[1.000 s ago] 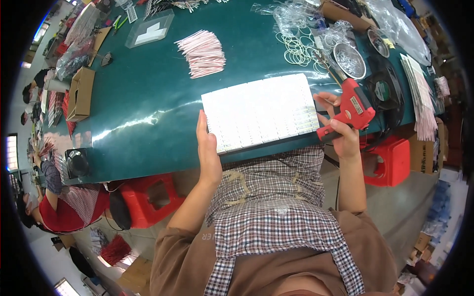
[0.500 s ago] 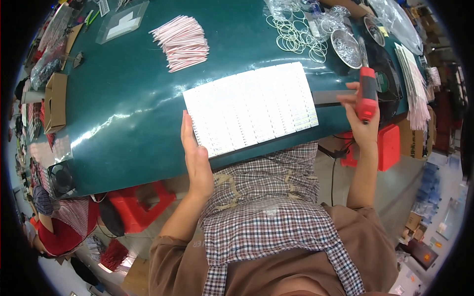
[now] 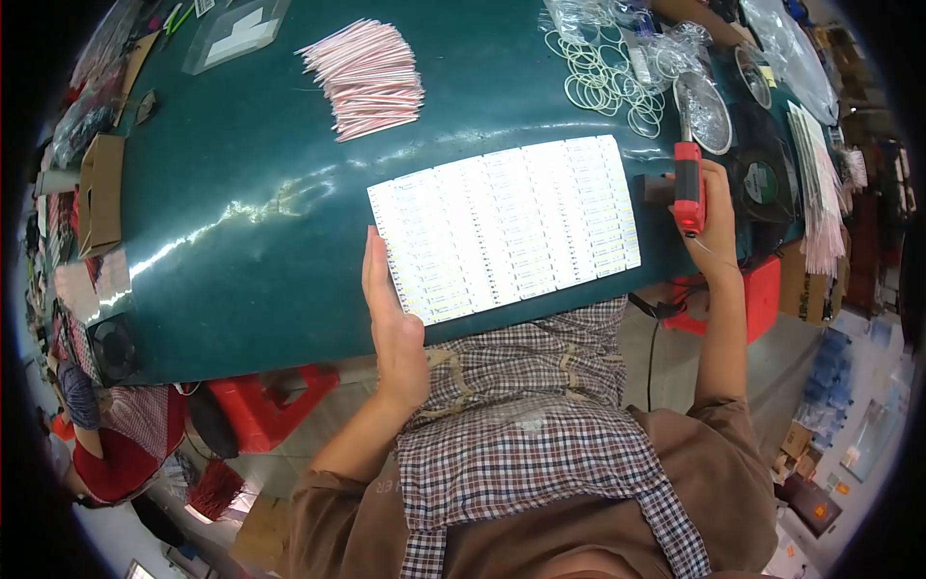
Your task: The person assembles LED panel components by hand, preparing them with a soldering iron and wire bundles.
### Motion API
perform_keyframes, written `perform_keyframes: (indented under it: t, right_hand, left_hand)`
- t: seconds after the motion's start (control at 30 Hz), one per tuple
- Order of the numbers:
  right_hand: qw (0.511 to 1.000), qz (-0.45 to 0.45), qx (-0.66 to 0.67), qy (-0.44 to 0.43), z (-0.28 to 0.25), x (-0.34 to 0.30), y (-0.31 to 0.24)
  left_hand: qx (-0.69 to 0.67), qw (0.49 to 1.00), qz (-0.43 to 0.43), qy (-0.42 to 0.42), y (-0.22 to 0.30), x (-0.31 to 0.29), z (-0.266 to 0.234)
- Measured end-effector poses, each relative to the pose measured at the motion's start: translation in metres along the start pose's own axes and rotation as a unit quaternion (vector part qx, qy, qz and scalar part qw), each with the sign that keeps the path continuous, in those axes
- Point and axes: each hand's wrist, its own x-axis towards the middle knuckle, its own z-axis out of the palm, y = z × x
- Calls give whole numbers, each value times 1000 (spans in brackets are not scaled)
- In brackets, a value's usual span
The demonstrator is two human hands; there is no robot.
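Observation:
A bright white rectangular panel (image 3: 506,232) with rows of small printed marks lies tilted on the green table near its front edge. My left hand (image 3: 395,333) rests along the panel's left edge, fingers stretched out and thumb by the lower corner. To the right of the panel, my right hand (image 3: 716,217) is closed round a red-and-black handled tool (image 3: 688,188) with a grey metal shaft pointing away from me. Between the panel and that hand shows a short dark flat piece (image 3: 655,190); its link to the hand is hidden.
Pink-and-white thin sticks (image 3: 371,82) lie in a pile at the back. Pale rings (image 3: 603,77) and a metal bowl (image 3: 702,111) sit at the back right. Right of my hand is a dark round reel (image 3: 762,181); a red stool (image 3: 757,299) stands below.
My right hand and the tool have shifted left, closer to the panel. Less of the dark flat piece shows. The whole view has moved slightly; my left hand stays at the panel's edge.

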Motion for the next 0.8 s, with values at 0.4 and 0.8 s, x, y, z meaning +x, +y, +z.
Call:
perform_keyframes:
  t: [0.4, 0.8]
  right_hand:
    - [998, -47, -16, 24, -27, -15, -26]
    - [907, 110, 402, 62, -30, -56, -135]
  left_hand:
    - [-36, 999, 23, -6, 8, -3, 11]
    - [239, 956, 168, 18, 31, 78, -49]
